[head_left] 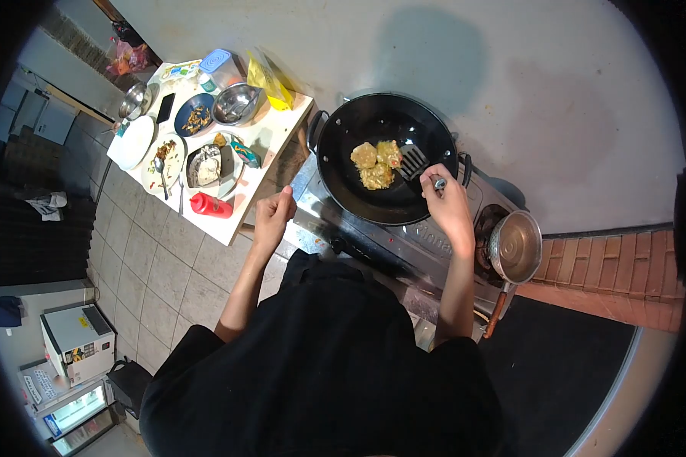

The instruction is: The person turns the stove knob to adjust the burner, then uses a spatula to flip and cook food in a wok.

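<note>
At the wok's nine o'clock, a pale, smooth-topped table [240, 209] bears a glossy red squeeze bottle [211, 206], round plates and shiny metal bowls. The left hand [274, 217], at the wok's eight o'clock, is curled into a loose fist, thumb up, with nothing seen in its grip.

The round, deep wok [358, 202] is dark and smooth, with rivets near its rim and looped side handles; it sits on a metal stove [434, 251]. Near its middle lie lumpy, rough-surfaced golden food pieces [376, 177], irregular and close together. From the right hand they are at ten o'clock, apart from its fingers. The black slotted head of the spatula [413, 162] is at their right edge. The right hand [443, 199] is closed around the spatula's handle, at the wok's four o'clock. Farther along that direction sits a round, dull metal saucepan [517, 247], its reddish-brown handle [495, 314] pointing between six and seven o'clock.
</note>
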A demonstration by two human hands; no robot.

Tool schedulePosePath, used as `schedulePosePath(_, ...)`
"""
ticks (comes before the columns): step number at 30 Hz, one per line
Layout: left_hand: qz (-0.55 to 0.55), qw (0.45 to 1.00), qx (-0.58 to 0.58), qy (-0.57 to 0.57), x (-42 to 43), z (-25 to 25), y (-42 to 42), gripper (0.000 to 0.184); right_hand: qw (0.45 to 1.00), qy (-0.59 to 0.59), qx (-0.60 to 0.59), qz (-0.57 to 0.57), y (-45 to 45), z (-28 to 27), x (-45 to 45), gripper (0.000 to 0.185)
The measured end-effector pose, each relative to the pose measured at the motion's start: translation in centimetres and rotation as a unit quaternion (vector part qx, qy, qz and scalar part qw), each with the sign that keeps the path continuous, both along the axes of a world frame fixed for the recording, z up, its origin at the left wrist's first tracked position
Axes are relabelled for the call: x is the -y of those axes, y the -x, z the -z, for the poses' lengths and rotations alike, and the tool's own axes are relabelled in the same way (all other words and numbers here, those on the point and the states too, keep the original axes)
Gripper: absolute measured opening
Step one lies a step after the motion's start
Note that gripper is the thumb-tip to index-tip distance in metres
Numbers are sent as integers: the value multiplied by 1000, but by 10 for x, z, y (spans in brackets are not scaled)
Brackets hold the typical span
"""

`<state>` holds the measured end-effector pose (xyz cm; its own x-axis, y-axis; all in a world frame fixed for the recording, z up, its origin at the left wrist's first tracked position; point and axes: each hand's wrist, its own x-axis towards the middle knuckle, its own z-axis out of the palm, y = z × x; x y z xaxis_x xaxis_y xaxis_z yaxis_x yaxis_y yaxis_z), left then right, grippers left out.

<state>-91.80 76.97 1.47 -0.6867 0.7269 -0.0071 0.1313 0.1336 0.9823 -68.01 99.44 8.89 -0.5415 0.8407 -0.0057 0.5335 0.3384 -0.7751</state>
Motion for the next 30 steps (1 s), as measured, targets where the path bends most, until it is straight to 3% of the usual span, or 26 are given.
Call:
schedulePosePath(13,-3,1000,-13,-4,-4,-9,5,58,1000,-3,11,-21,-4,-9,1,10)
schedulePosePath(30,-3,1000,-1,-22,0,-8,8,58,998,44,-36,-29,0,19,-19,8)
